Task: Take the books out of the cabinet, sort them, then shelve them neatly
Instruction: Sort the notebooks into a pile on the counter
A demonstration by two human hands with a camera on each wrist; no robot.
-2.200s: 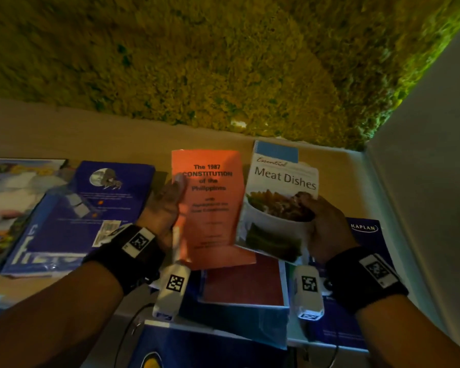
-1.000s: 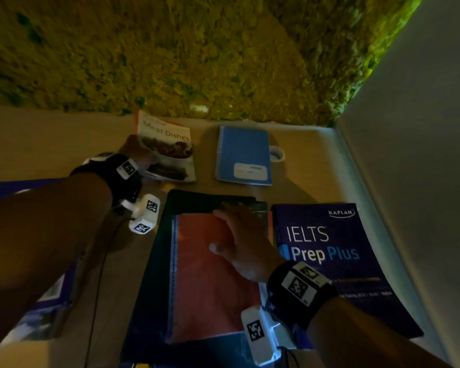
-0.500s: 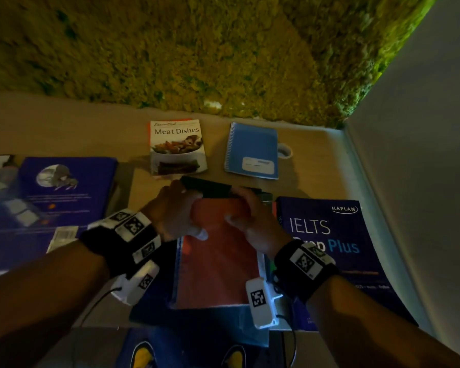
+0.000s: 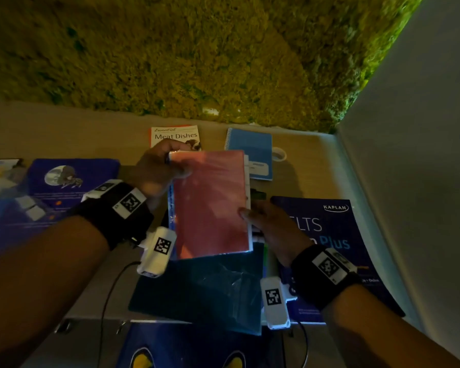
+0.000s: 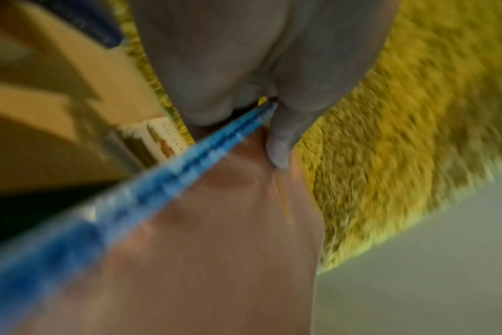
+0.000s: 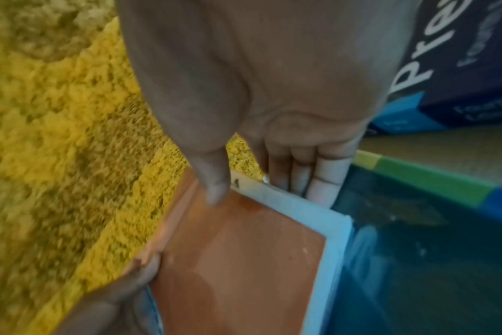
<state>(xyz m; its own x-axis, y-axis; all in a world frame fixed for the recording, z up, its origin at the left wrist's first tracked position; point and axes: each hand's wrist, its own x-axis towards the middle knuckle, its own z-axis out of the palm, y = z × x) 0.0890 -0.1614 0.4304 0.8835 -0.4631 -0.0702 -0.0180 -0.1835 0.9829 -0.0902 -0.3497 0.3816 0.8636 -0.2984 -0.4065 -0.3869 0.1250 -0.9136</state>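
A red-covered notebook [image 4: 210, 205] with a blue bound edge [image 5: 146, 195] is lifted off the dark teal folder [image 4: 207, 290] that lay beneath it. My left hand [image 4: 160, 171] grips its top left corner, thumb on the cover [image 5: 278, 145]. My right hand [image 4: 271, 227] pinches its right edge, thumb on the red cover [image 6: 215, 188] and fingers [image 6: 307, 181] behind the pages. On the wooden top [image 4: 64, 134] behind lie the "Meat Dishes" book [image 4: 174, 135] and a blue spiral notebook [image 4: 252, 144]. The IELTS Prep Plus book [image 4: 337, 235] lies to the right.
A dark blue book [image 4: 72, 181] with a moon picture lies at the left, over other books. A roll of tape [image 4: 279, 155] sits by the spiral notebook. A mossy yellow-green wall [image 4: 197, 57] rises behind the top, and a plain white wall [image 4: 414, 155] closes the right side.
The "Meat Dishes" book has been set down at the back. Both hands then took hold of the red notebook and raised it off the teal folder, tilting its top edge up.
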